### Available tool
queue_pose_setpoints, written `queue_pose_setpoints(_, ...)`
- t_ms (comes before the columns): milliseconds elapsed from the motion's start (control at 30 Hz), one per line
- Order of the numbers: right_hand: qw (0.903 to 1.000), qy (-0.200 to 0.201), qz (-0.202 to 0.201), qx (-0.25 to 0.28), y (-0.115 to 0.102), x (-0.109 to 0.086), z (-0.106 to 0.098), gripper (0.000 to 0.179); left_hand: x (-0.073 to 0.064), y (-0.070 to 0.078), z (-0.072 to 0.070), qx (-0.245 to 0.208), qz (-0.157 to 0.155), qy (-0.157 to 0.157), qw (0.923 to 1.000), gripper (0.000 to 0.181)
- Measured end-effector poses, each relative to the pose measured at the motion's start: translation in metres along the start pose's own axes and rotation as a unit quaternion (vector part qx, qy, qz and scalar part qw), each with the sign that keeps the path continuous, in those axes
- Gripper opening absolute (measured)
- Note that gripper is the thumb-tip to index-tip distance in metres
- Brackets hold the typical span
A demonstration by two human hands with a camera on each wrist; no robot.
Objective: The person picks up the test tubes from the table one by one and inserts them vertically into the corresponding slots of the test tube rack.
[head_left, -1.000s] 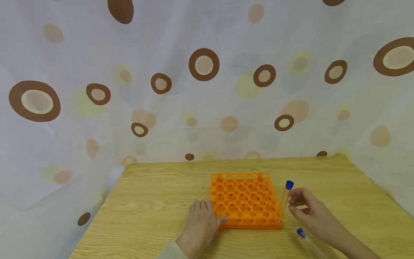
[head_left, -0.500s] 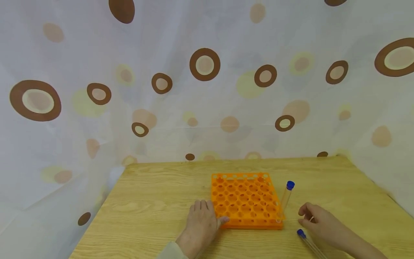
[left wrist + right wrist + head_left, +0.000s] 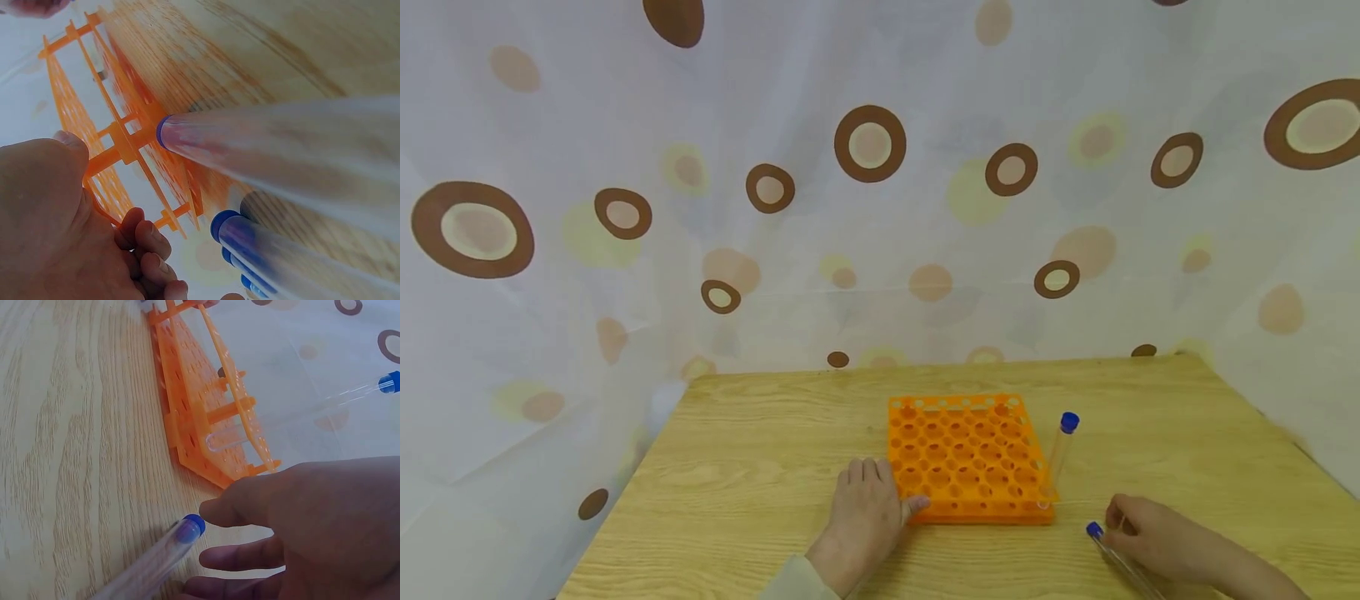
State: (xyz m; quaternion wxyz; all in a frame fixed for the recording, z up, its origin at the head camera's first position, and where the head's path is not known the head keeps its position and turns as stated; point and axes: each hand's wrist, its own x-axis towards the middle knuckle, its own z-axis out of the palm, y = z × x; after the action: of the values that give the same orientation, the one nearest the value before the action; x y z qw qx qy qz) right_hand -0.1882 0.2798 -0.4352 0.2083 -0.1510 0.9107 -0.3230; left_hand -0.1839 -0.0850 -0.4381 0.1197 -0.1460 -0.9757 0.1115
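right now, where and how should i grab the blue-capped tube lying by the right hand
Probably pinch the tube just behind its blue cap, the right hand coming from above and its own right. The tube is slim and lies on the table, cap end angled toward the orange rack, and that hand is beside this end, its fingers apart.

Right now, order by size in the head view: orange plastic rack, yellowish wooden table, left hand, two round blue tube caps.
1. Yellowish wooden table
2. Orange plastic rack
3. Left hand
4. Upper blue cap, lower blue cap: too alike to rank
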Motion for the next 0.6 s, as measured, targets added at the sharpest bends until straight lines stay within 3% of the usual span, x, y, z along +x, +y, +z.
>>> queue_pose_setpoints(167, 0.9997, -0.019, 0.003, 0.013, 0.003, -0.002, 0.001, 0.014, 0.000, -0.001, -0.003, -0.014, 0.000, -0.024, 0.9996, 0.065)
queue_pose_setpoints(333, 0.9964, -0.049, -0.031, 0.061, 0.010, -0.007, 0.002, 0.013, 0.000, 0.000, -0.002, -0.020, -0.002, -0.002, 0.9998, 0.064)
queue_pose_setpoints(433, 0.9956, -0.056, -0.023, 0.072, 0.010, -0.008, 0.002, 0.013, 0.000, 0.000, -0.002, -0.019, -0.002, 0.012, 0.9997, 0.063)
queue_pose_setpoints(600, 0.9964, -0.053, -0.012, 0.065, 0.007, -0.009, 0.004, 0.012, 0.000, 0.000, 0.001, -0.021, -0.004, 0.009, 0.9997, 0.064)
